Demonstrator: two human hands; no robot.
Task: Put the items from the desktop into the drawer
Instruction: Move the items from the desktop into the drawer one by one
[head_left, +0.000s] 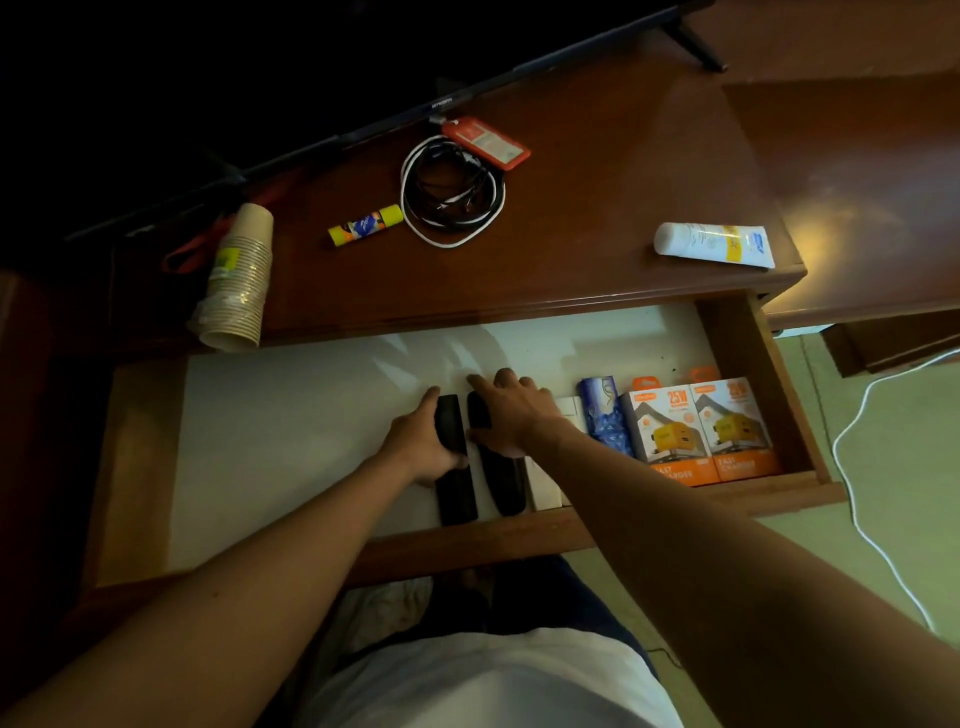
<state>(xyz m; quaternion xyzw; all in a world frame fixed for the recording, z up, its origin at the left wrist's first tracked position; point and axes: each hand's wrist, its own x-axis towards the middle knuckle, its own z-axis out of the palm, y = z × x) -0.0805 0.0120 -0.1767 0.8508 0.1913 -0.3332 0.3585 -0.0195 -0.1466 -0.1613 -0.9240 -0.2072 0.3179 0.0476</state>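
The open drawer (291, 415) has a white liner. Two long black remotes lie side by side in it. My left hand (423, 441) is wrapped around the left remote (457, 499). My right hand (511, 410) rests on top of the right remote (504, 483), fingers spread over its far end. Further right in the drawer stand a white box (543, 486), a blue can (605, 415) and two orange charger boxes (701, 431). On the desktop lie a glue stick (365, 225), a coil of cables (452, 189), an orange card holder (485, 141), a white tube (714, 245) and a stack of paper cups (239, 275).
A TV on thin black feet (696, 44) stands at the back of the brown desk (597, 171). Red-handled scissors (195, 249) lie partly behind the cups. A white cable (857, 431) runs over the green floor at the right. The drawer's left half shows bare liner.
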